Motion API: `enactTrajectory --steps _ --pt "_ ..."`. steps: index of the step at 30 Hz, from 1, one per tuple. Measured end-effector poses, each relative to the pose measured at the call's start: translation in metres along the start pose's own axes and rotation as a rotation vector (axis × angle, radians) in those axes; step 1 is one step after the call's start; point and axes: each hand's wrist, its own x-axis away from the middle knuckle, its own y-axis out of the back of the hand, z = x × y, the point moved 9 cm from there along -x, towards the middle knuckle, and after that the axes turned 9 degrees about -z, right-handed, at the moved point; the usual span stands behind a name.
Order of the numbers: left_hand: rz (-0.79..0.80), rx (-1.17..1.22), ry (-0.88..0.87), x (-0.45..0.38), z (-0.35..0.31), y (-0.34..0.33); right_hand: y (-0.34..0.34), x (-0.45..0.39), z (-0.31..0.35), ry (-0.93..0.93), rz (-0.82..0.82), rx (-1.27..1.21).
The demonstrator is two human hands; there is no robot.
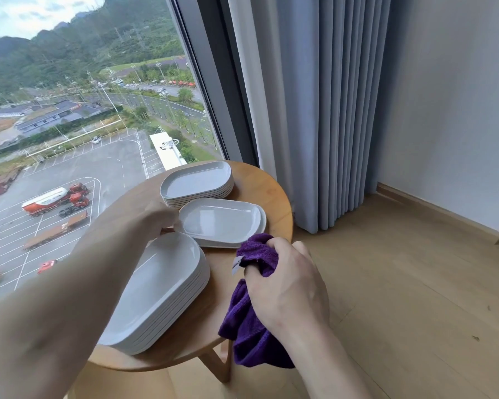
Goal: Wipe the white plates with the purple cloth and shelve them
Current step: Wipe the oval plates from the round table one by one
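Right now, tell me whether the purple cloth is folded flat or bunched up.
Bunched up. The purple cloth is crumpled in the right hand, its loose end hanging past the round table's edge.

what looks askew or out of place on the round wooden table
The short middle pile of white oblong plates is untidy: its top plate sits skewed, so the one beneath pokes out at the right and front. The near tall stack overhangs the round wooden table edge. Nothing looks spilled or broken.

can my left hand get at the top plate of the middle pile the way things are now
Probably yes. The left hand is already at the near-left edge of the middle pile, nothing lies on its top plate, and the right hand with the purple cloth stays off to the side.
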Motion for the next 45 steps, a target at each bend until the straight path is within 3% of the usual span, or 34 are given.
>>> enactTrajectory --steps 4,13,16,20,23,27,33,37,40,45 --pt "0.118 0.216 0.062 0.011 -0.004 0.001 -0.002 0.001 0.001 0.011 0.001 -0.005" --pt "0.198 0.402 -0.128 0.064 -0.052 0.046 -0.011 0.006 0.002 -0.001 0.022 0.034" --pt "0.249 0.643 -0.082 0.103 -0.046 0.071 -0.012 0.009 0.005 0.017 0.029 0.015" --pt "0.343 1.081 0.047 0.173 -0.004 0.103 -0.012 0.013 0.025 0.11 0.076 -0.187" --pt "0.389 1.293 0.088 0.221 0.045 0.127 -0.014 0.02 0.047 0.135 0.246 -0.497" --pt "0.378 1.442 0.178 0.274 0.122 0.143 -0.026 0.039 0.065 0.02 0.482 -0.8" --pt "0.37 1.576 0.292 0.329 0.215 0.128 -0.05 0.096 0.1 -0.066 0.748 -0.897" --pt "0.464 1.716 0.342 0.363 0.243 0.111 -0.07 0.143 0.118 -0.064 0.81 -0.832" --pt "0.442 1.836 0.419 0.374 0.267 0.105 -0.079 0.179 0.13 -0.061 0.876 -0.83" --pt "0.412 1.824 0.369 0.373 0.292 0.107 -0.084 0.217 0.143 -0.203 0.996 -1.033"
